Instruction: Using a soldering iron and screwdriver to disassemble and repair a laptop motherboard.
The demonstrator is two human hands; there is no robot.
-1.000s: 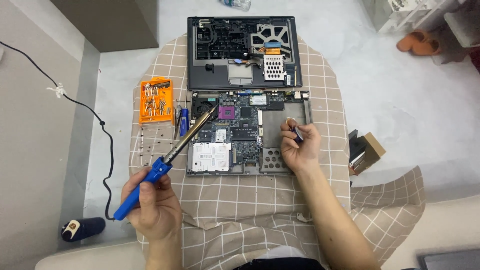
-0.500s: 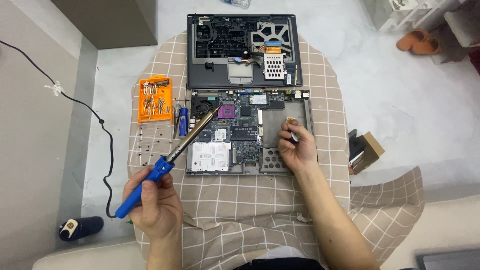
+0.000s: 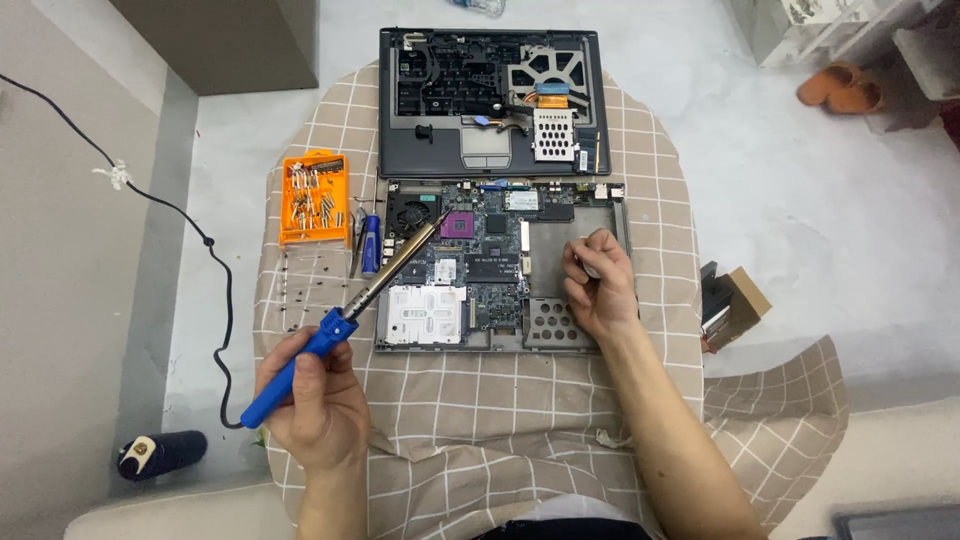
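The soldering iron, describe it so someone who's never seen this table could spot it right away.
Start at the checked tablecloth and the opened laptop base lying on it. At the base's left front corner, the left hand grips the soldering iron. It alone has a blue handle, a long metal shaft slanting over the board, and a black cord trailing left.

Two bare forearms, sleeveless to the frame's edge, left hand [image 3: 318, 405] and right hand [image 3: 600, 285] ungloved, ringless
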